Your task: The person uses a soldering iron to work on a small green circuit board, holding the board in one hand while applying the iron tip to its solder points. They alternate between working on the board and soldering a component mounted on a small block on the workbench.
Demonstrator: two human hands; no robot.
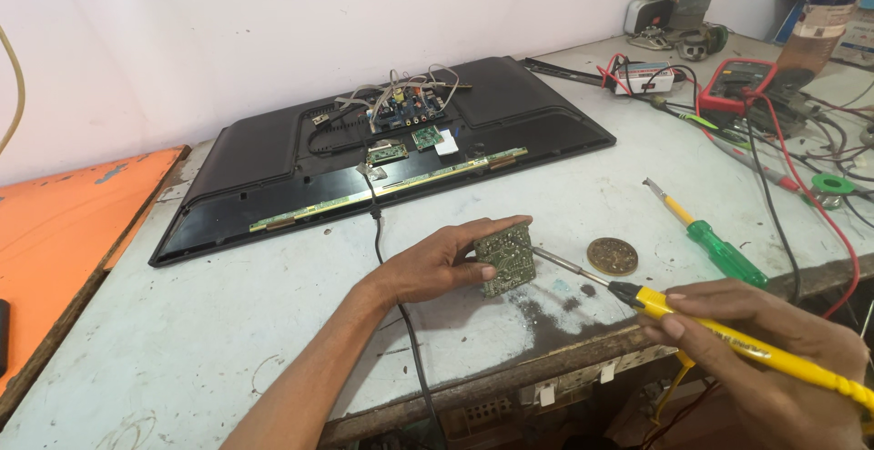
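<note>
Our left hand [435,263] pinches a small green board [504,258] upright at frame centre; our right hand [774,350], lower right, grips a yellow iron [728,333], tip touching it. Just right lies a round tin [612,255] holding brownish matter.

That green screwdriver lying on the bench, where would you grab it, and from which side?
Probably by the thick green handle, coming straight down from above. The screwdriver lies flat on the bench with its thin metal tip pointing away, so the handle is the fat end nearer the right hand. A red wire and a black one run close on its right, so the left side is freer.
</note>
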